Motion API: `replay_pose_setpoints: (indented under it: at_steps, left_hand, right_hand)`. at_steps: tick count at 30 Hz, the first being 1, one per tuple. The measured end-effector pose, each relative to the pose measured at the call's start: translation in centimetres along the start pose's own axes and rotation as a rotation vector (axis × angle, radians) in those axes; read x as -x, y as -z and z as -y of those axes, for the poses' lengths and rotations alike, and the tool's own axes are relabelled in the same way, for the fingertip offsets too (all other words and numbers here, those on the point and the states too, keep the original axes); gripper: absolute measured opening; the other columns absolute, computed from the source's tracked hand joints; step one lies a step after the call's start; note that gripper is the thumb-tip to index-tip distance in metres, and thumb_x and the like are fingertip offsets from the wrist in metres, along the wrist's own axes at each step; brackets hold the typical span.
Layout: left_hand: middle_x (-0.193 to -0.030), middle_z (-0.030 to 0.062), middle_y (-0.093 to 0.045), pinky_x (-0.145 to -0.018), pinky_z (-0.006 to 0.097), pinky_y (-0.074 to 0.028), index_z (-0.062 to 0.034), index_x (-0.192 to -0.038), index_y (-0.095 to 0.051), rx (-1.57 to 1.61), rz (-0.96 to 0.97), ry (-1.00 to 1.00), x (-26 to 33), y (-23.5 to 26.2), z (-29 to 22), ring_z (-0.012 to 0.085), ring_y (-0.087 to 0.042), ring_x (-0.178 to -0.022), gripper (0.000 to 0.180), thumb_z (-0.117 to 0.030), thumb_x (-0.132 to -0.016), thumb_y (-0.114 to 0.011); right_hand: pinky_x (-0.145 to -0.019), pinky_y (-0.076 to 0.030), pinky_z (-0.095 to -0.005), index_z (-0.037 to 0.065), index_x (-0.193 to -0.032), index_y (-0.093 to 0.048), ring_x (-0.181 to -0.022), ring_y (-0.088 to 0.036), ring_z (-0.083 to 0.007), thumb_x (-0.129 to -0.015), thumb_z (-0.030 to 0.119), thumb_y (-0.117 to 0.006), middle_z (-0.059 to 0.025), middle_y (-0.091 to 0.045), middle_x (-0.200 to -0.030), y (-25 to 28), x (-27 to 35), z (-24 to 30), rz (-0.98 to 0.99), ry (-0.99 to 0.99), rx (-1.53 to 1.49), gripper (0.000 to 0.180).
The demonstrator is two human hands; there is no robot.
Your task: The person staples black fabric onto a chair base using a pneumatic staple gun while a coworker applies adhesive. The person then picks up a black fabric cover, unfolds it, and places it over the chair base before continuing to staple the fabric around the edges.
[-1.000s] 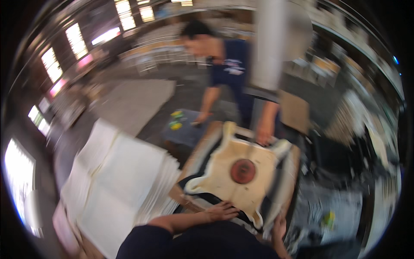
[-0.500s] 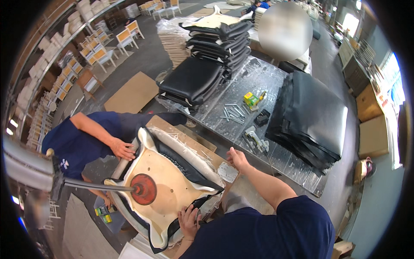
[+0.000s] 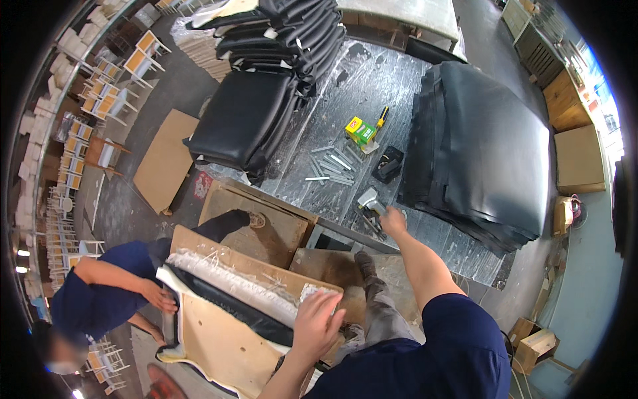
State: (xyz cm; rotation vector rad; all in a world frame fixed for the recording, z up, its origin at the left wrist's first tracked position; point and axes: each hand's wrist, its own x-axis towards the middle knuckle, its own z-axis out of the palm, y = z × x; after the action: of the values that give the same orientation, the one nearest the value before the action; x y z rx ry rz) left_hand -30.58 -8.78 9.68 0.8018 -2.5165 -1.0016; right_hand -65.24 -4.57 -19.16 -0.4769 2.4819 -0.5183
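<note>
My right hand (image 3: 394, 221) is closed at the handle of a silver-grey staple gun (image 3: 372, 201) lying on the table's near side. My fingers partly hide the handle. Above the near corner of an upholstered seat panel (image 3: 232, 332), my left hand (image 3: 319, 326) is raised with its fingers stretched and holds nothing. The panel shows a bare wooden face with small holes, edged by black cover material and white padding. Across from me, a co-worker's hand (image 3: 159, 296) rests on the panel's far-left edge.
Staple strips (image 3: 334, 166), a yellow-green box (image 3: 361, 130), a yellow-black cutter (image 3: 382, 117) and a black holder (image 3: 388, 164) lie on the table (image 3: 325, 213). Stacked black sheets (image 3: 485, 153) stand right, black cushions (image 3: 242, 120) left. A red disc (image 3: 165, 384) is low in view.
My right hand has reached forward to the staple gun. My left hand has lifted off the seat panel. The red disc no longer presses on the panel, and the view has shifted.
</note>
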Motion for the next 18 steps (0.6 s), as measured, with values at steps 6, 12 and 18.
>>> replay_pose_setpoints:
  at_steps: [6, 12, 18]
  left_hand:
    - [-0.126, 0.0237, -0.077, -0.12, 0.051, -0.044, -0.0071, -0.134, -0.075, -0.307, 0.403, 0.149, -6.7, -8.2, 8.0, 0.0408, -0.074, -0.118, 0.048, -0.045, -0.106, -0.067]
    - [-0.145, 0.028, -0.068, -0.118, 0.046, -0.048, -0.0037, -0.149, -0.065, 0.022, 0.694, 0.712, -12.4, -9.3, 9.4, 0.0423, -0.065, -0.135, 0.059, -0.049, -0.112, -0.055]
    - [-0.14, 0.0096, -0.074, -0.108, 0.043, -0.048, -0.0083, -0.163, -0.052, 1.12, 0.286, 1.145, -17.2, -18.1, 11.1, 0.0215, -0.069, -0.121, 0.073, -0.063, -0.115, -0.046]
  right_hand:
    - [-0.113, -0.052, -0.0528, 0.005, -0.142, -0.059, -0.134, -0.062, -0.05, -0.087, 0.017, -0.078, -0.027, -0.064, -0.145, -2.5, -4.4, 0.9, 0.145, 0.013, 0.139, 0.06]
    - [-0.101, -0.055, -0.056, -0.002, -0.131, -0.058, -0.115, -0.071, -0.0511, -0.084, 0.013, -0.076, -0.0332, -0.073, -0.115, -0.9, -5.2, 0.4, 0.27, 0.129, -0.158, 0.052]
    - [-0.073, -0.051, -0.0307, 0.006, -0.127, -0.062, -0.084, -0.063, -0.0119, -0.101, 0.016, -0.07, -0.0011, -0.065, -0.095, 2.1, -1.7, 2.5, 0.644, -0.085, -1.056, 0.029]
